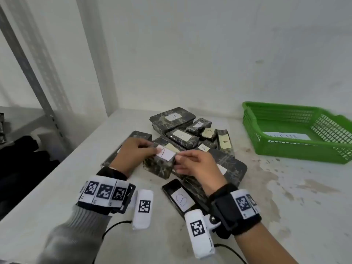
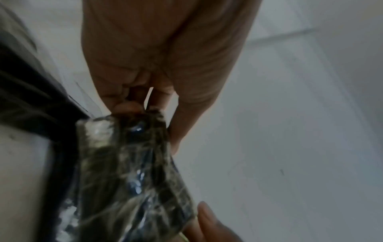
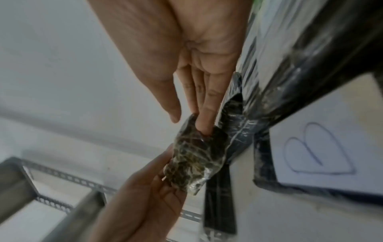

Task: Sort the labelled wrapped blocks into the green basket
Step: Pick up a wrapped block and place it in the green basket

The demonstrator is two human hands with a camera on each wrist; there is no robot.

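Both hands meet on one wrapped block (image 1: 159,164) at the near edge of the pile (image 1: 190,134) on the table (image 1: 285,197). Curled round its left end, the left hand (image 1: 133,155) grips it; the right hand (image 1: 198,166) pinches the right end, thumb above and straighter fingers (image 3: 205,117) against its side. Well apart at the far right sits the green basket (image 1: 297,149), with bare tabletop between. A block marked B (image 1: 180,199) lies just nearer, between the wrists.
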